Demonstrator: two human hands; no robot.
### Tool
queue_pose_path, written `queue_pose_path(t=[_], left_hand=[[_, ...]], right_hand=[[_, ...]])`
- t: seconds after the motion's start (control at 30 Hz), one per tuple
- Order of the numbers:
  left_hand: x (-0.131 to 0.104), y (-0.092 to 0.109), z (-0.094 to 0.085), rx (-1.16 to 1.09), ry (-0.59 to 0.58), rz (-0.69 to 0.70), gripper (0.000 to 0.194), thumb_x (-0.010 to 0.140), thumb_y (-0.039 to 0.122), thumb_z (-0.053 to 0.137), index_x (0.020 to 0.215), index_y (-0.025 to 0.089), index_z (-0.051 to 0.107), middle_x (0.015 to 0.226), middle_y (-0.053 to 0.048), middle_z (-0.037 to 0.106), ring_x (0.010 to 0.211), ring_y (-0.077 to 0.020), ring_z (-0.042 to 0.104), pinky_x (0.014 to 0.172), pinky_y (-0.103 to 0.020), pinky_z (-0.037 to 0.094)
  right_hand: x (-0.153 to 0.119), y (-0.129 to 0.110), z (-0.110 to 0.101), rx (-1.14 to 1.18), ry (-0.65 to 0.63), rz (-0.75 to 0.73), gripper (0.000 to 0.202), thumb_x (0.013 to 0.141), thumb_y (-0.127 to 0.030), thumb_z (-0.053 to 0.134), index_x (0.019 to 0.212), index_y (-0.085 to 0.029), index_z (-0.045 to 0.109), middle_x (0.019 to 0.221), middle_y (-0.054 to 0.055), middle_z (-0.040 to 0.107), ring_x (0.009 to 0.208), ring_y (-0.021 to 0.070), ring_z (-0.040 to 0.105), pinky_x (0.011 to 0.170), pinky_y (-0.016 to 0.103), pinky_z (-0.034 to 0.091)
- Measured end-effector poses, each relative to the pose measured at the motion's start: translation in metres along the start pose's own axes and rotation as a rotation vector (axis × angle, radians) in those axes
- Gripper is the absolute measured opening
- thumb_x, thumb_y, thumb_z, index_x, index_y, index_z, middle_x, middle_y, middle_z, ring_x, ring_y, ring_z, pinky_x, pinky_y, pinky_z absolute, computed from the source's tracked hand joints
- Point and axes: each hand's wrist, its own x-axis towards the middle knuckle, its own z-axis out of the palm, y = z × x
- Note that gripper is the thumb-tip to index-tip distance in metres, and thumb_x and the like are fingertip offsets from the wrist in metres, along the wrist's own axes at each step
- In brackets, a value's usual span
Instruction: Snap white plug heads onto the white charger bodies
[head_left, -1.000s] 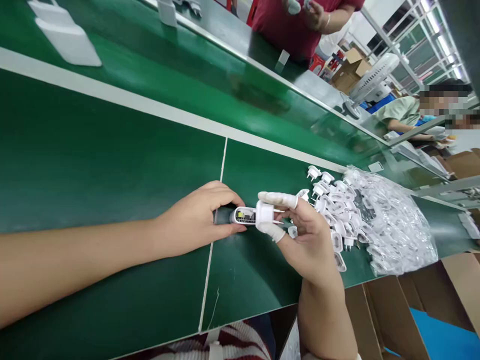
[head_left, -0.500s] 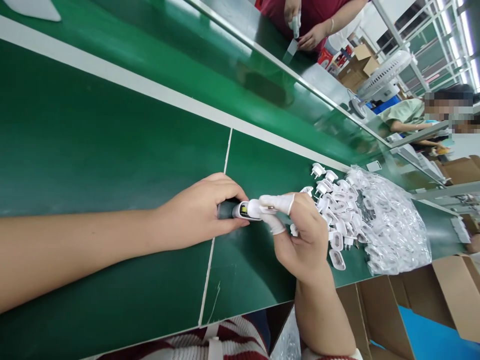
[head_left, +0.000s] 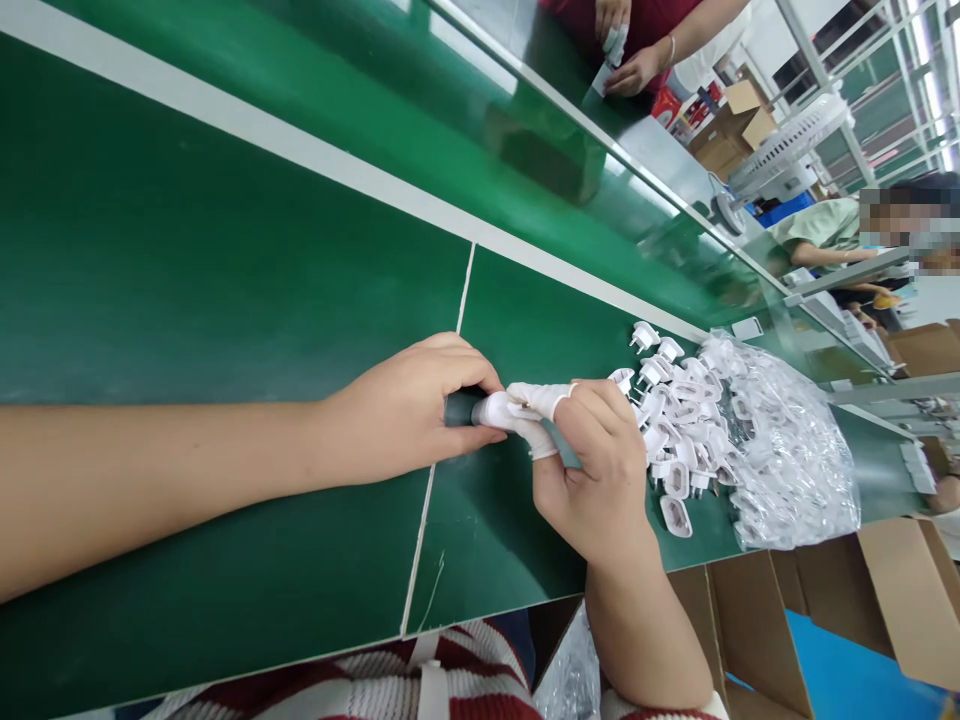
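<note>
Over the green table, my left hand (head_left: 409, 408) is closed, with thumb and fingers along the sides of a small white plastic housing (head_left: 491, 410). From the right, my right hand (head_left: 596, 465) pinches the same housing between thumb and index finger, both wearing white finger cots (head_left: 544, 400). The housing's upper side now looks covered in white; its far end is hidden by the fingers. A heap of white plug housings (head_left: 679, 425), some with pins, lies right of my right hand.
A clear plastic bag (head_left: 802, 460) of more white parts lies beyond the heap. An open cardboard box (head_left: 757, 610) stands below the table's right edge. A rail (head_left: 570, 115) runs along the far side, where a co-worker's hands (head_left: 634, 70) handle a small white piece.
The housing's open side with a yellow-green part inside was showing before; now a white surface covers it. My right hand has moved slightly left, closer to my left hand.
</note>
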Motion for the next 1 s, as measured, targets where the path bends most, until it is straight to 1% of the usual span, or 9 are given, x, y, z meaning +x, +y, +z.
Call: queue_pose_path(t=[0.13,0.33,0.43,0.5,0.67,0.73,0.83,0.93,1.0], left_hand=[[0.0,0.001,0.001,0.001,0.02,-0.022,0.024,0.088,0.045,0.076,0.097,0.024,0.072,0.098,0.0,0.073,0.103,-0.0233,0.062,0.088,-0.036,0.05],[-0.001,0.003,0.001,-0.009,0.014,-0.041,0.026,0.086,0.047,0.075,0.097,0.023,0.073,0.097,-0.001,0.073,0.102,-0.024,0.061,0.087,-0.037,0.049],[0.0,0.003,0.002,-0.011,0.015,-0.059,0.028,0.086,0.05,0.074,0.096,0.023,0.072,0.096,-0.002,0.073,0.102,-0.0246,0.061,0.087,-0.037,0.048],[0.001,0.004,0.002,-0.012,0.006,-0.08,0.03,0.086,0.051,0.073,0.096,0.023,0.072,0.096,-0.002,0.072,0.102,-0.0253,0.06,0.086,-0.038,0.048],[0.002,0.007,0.002,-0.014,-0.005,-0.089,0.03,0.085,0.051,0.073,0.093,0.023,0.072,0.094,-0.003,0.072,0.102,-0.027,0.06,0.085,-0.038,0.049],[0.002,0.008,0.0,0.0,-0.003,-0.083,0.027,0.085,0.048,0.073,0.092,0.022,0.072,0.093,-0.004,0.072,0.101,-0.027,0.061,0.084,-0.039,0.049],[0.003,0.01,-0.001,0.024,-0.019,-0.064,0.021,0.085,0.041,0.073,0.092,0.022,0.071,0.093,-0.004,0.073,0.098,-0.0262,0.062,0.084,-0.039,0.048],[0.004,0.01,-0.001,0.035,-0.029,-0.057,0.019,0.086,0.039,0.073,0.092,0.021,0.072,0.092,-0.004,0.073,0.096,-0.0261,0.062,0.083,-0.039,0.047],[0.004,0.01,-0.001,0.041,-0.022,-0.062,0.022,0.087,0.041,0.074,0.092,0.021,0.072,0.092,-0.004,0.073,0.095,-0.0264,0.062,0.082,-0.039,0.047]], right_hand=[[0.006,-0.006,-0.005,-0.116,-0.048,0.004,0.027,0.073,0.003,0.049,0.078,-0.024,0.052,0.072,-0.001,0.056,0.077,0.0193,0.054,0.105,0.043,0.047],[0.02,-0.008,-0.017,-0.112,-0.188,0.032,0.033,0.069,0.003,0.046,0.086,-0.023,0.059,0.072,-0.003,0.06,0.071,0.017,0.056,0.113,0.042,0.045],[0.027,-0.008,-0.023,-0.086,-0.275,0.018,0.039,0.067,0.005,0.044,0.088,-0.023,0.061,0.075,-0.002,0.065,0.075,0.0173,0.061,0.12,0.045,0.04],[0.031,-0.008,-0.025,-0.048,-0.297,0.026,0.042,0.066,0.006,0.042,0.09,-0.023,0.062,0.078,-0.002,0.068,0.078,0.0168,0.064,0.122,0.046,0.039],[0.028,-0.01,-0.024,-0.021,-0.27,0.043,0.042,0.066,0.006,0.042,0.088,-0.024,0.06,0.077,-0.002,0.067,0.07,0.0163,0.061,0.114,0.049,0.048],[0.021,-0.012,-0.02,-0.04,-0.239,0.054,0.037,0.072,0.004,0.045,0.09,-0.024,0.061,0.08,0.0,0.068,0.074,0.0185,0.062,0.114,0.053,0.049],[0.01,-0.011,-0.013,-0.029,-0.162,0.083,0.023,0.086,-0.006,0.055,0.097,-0.025,0.063,0.084,0.001,0.07,0.082,0.021,0.065,0.115,0.058,0.048],[0.008,-0.007,-0.007,0.027,-0.062,0.111,0.017,0.09,-0.011,0.061,0.096,-0.025,0.065,0.086,0.002,0.073,0.081,0.0208,0.067,0.109,0.054,0.054],[0.012,-0.006,-0.006,0.071,-0.062,0.117,0.018,0.088,-0.009,0.061,0.094,-0.025,0.066,0.088,0.002,0.075,0.081,0.0205,0.069,0.106,0.05,0.057]])
